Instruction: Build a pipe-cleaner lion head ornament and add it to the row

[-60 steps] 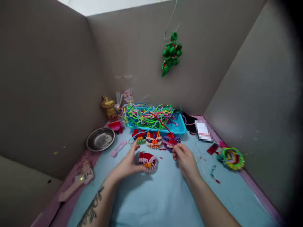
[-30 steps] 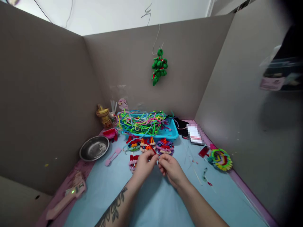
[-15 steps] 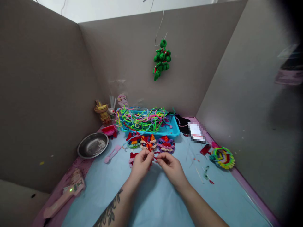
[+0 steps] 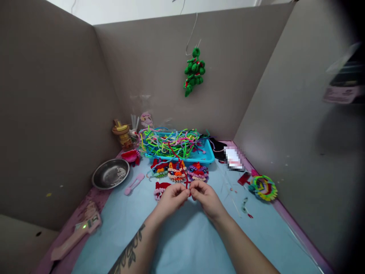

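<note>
My left hand and my right hand meet over the middle of the blue cloth, fingertips almost touching. Both are closed in a pinch on a red pipe cleaner, whose long free end sticks up and away toward the tray; the part between my fingers is mostly hidden. Just beyond my hands, several colourful fuzzy faces stand in a row, among them an orange-and-cream one and a purple-and-red one. A red-and-pink one is partly covered by my left hand.
A blue tray heaped with coloured pipe cleaners stands at the back. On the left are a metal bowl with white beads, a pink clip-shaped piece and a pink glue gun. To the right lie a phone and a yellow-green fuzzy ring.
My hands have come closer together, the left shifting slightly right. The red pipe cleaner's free end now points further up. The view has shifted slightly.
</note>
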Motion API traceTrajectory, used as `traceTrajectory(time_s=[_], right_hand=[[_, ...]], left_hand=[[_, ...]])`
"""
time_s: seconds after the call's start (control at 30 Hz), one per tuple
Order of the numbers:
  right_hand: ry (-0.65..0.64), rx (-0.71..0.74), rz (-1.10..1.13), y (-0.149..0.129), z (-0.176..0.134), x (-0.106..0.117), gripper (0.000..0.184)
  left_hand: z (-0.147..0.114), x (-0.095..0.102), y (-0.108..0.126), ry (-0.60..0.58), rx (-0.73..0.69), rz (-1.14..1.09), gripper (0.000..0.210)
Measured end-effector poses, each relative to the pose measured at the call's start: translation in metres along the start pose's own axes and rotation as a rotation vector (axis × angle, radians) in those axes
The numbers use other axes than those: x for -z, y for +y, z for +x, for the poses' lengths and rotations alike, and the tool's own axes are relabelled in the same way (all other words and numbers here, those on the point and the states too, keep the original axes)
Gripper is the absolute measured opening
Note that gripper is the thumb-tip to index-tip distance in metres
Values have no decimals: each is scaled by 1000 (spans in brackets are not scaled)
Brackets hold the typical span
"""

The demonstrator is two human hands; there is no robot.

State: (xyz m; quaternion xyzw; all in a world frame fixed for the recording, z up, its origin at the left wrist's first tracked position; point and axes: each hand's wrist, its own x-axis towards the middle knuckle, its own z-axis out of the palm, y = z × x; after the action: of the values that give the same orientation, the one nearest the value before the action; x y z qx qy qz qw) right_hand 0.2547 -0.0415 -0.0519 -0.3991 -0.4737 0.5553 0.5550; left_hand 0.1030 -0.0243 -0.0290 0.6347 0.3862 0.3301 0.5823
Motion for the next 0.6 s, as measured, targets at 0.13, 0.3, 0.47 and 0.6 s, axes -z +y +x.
traceTrajectory(time_s=[0.13,0.3,0.47,0.6], right_hand=[[-28,-12,22,-4,-1,-2,21],[-42,-33,52,-7,-2,-4,26],[-64,-106,118,-11,-4,-7,31],[-152,-190,198,-14,-7,-7,33]], left_hand=[[-1,2,1,-62,37,-42,31],[-1,2,4,-110,75,-71,35],[-2,1,6,-116,97,-104,37],[-4,1,6,-152,128,-146,36]])
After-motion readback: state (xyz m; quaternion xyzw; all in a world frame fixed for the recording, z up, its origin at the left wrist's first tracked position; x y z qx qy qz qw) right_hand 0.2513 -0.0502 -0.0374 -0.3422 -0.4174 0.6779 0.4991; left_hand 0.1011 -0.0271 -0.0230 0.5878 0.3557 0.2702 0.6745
